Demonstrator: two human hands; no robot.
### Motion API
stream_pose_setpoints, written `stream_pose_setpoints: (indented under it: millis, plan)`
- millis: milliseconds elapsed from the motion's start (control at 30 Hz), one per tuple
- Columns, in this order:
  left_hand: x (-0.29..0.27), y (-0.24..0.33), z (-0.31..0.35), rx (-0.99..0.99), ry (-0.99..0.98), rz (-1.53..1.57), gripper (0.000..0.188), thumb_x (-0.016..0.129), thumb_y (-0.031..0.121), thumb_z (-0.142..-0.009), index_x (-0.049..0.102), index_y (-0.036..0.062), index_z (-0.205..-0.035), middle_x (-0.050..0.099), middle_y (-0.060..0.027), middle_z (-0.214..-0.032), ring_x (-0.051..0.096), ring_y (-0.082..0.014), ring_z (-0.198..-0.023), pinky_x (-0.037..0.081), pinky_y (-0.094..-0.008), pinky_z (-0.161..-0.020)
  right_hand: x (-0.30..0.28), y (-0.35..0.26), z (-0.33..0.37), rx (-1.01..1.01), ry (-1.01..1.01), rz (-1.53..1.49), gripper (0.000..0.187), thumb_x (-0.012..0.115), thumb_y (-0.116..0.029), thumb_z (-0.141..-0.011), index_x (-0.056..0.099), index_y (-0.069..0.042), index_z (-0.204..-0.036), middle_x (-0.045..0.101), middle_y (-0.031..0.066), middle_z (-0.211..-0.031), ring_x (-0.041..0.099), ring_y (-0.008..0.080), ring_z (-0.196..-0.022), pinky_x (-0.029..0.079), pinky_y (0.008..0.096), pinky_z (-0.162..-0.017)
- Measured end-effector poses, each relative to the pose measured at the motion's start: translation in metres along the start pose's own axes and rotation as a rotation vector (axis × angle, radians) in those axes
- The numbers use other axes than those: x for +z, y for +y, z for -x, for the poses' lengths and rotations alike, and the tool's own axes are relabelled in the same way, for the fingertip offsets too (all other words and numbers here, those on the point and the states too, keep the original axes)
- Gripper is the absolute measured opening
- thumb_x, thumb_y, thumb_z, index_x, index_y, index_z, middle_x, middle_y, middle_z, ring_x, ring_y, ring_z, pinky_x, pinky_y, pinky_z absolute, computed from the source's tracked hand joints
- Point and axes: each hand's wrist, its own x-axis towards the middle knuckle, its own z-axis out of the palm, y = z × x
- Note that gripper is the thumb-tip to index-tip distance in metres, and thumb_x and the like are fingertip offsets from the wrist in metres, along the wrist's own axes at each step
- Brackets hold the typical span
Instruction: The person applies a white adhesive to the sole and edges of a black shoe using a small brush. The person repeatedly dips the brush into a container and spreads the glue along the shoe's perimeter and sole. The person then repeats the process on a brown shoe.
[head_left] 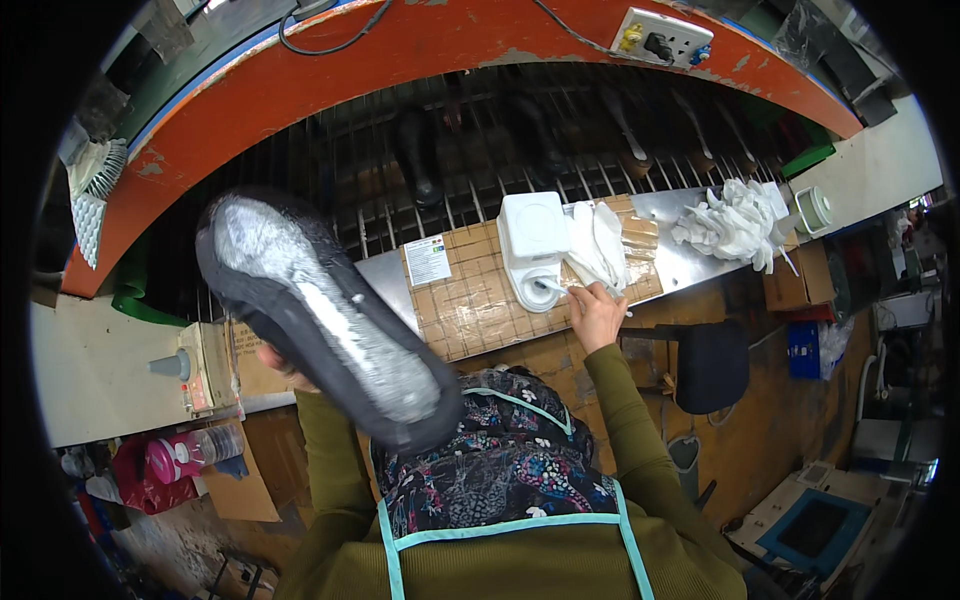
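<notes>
The right hand (pixel 598 320) pinches a thin white stick (pixel 556 288), its tip at the round well of a white container (pixel 534 230) near centre. Left of centre, the left hand (pixel 285 367), fingers mostly hidden, holds a black shoe (pixel 335 325), silvery bottom upward. Cardboard (pixel 458 318) lies beneath the container.

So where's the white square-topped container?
The container stands just right of the head view's centre, on brown cardboard, left of the white cloth and right hand.
</notes>
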Motion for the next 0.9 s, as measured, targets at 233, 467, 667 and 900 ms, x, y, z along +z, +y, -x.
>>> stream_pose_setpoints:
  millis: [233,467,667,900]
  plan:
    - [0.057,0.007,-0.011,-0.192,0.048,0.145,0.101,0.043,0.077,-0.083,0.029,0.0001,-0.146,0.046,-0.0383,-0.128,0.055,-0.0501,-0.111,0.048,-0.0656,-0.089,0.009,0.016,0.004,-0.02,-0.089,-0.036,0.006,0.066,-0.017,-0.083,0.072,-0.016,-0.085,0.061,0.0029,-0.074,0.058,0.0227,-0.065,0.034,0.0413,-0.074]
    - [0.053,-0.031,0.001,-0.152,0.531,-0.119,0.079,0.048,0.066,-0.089,0.046,0.0014,-0.135,0.06,-0.0191,-0.122,0.061,-0.0298,-0.108,0.047,-0.0452,-0.099,0.001,0.035,-0.007,0.866,-0.752,-1.115,0.02,0.063,-0.022,-0.091,0.069,-0.003,-0.09,0.061,0.0043,-0.065,0.052,0.0106,-0.054,0.041,0.0273,-0.05]
    - [0.063,-0.059,-0.02,-0.282,0.465,-0.312,0.057,0.064,0.05,-0.087,0.057,0.0033,-0.118,0.065,-0.0082,-0.105,0.064,-0.0191,-0.094,0.053,-0.0326,-0.085,-0.091,-0.07,-0.05,0.007,-0.021,-0.915,0.011,0.072,-0.004,-0.082,0.071,0.0,-0.093,0.068,0.0073,-0.082,0.061,0.0121,-0.072,0.046,0.0239,-0.069]
    - [0.099,-0.067,-0.048,-0.157,0.156,-0.467,0.072,0.071,0.041,-0.083,0.043,-0.0001,-0.135,0.058,-0.0105,-0.123,0.058,-0.0197,-0.111,0.045,-0.0325,-0.098,-0.175,-0.158,-0.069,-0.244,0.171,-0.972,0.018,0.074,-0.002,-0.079,0.075,-0.008,-0.096,0.06,0.0049,-0.093,0.053,0.0107,-0.072,0.043,0.0205,-0.056]
